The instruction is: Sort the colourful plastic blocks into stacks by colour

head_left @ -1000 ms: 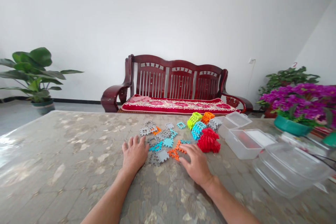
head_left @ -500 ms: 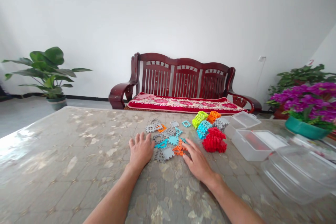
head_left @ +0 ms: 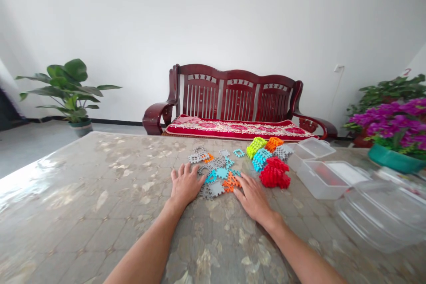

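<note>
- Both hands lie palm down on the table (head_left: 100, 195), fingers spread and flat, gripping nothing.
- The left hand (head_left: 185, 185) sits at centre frame, its fingertips just beside the grey tiles at the near edge of the loose flat tiles (head_left: 216, 172).
- The right hand (head_left: 253, 196) is right of centre, its index tip at the orange tile (head_left: 230, 182); I cannot tell whether they touch.
- The tiles lie between and just beyond the two hands. The red block stack (head_left: 274, 173) is just right of them, with green, orange, blue and grey stacks behind it.
- Open room: a wide bare tabletop fills the left half of the frame and the strip below the hands. The right side is crowded by clear boxes (head_left: 319, 179) and a large clear tub (head_left: 382, 217).
- Cut off: the tub and the purple flowers (head_left: 396, 120) run off the right edge, and both forearms run off the bottom edge.
- Tile shapes are small and overlap, so they are hard to count.
- Against half a second ago, the hand poses are unchanged, the hands are slightly closer together, and the whole scene has slid a little right.
</note>
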`<act>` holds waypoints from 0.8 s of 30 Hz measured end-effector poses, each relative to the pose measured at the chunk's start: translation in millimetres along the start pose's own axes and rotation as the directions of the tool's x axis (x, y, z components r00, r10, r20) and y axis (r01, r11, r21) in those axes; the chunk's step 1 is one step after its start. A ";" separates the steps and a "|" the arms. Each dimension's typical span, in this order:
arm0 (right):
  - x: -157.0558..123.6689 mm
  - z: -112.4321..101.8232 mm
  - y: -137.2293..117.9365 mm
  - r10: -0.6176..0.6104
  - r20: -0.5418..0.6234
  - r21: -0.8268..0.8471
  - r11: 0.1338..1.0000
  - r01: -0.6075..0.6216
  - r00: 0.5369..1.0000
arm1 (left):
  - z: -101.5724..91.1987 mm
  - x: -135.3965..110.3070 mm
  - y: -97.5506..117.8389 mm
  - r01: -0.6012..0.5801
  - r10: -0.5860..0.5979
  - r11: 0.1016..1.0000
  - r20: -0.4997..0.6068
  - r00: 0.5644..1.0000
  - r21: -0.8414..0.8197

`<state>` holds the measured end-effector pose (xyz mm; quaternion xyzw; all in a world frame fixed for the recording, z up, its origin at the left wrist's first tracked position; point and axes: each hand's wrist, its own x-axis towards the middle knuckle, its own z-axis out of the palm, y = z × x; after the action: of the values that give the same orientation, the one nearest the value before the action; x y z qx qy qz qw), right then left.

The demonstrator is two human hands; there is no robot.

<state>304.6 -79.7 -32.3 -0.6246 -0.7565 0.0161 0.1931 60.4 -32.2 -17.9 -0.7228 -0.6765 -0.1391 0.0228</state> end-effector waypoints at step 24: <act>1.8 -5.1 -6.8 0.007 -0.009 -0.003 1.000 -0.008 1.000 | -1.2 -0.8 -5.4 -0.058 0.061 0.996 0.035 0.998 -0.074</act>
<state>299.5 -80.6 -25.3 -0.6278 -0.7533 0.0129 0.1953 54.8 -32.8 -17.8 -0.7455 -0.6495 -0.1493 -0.0120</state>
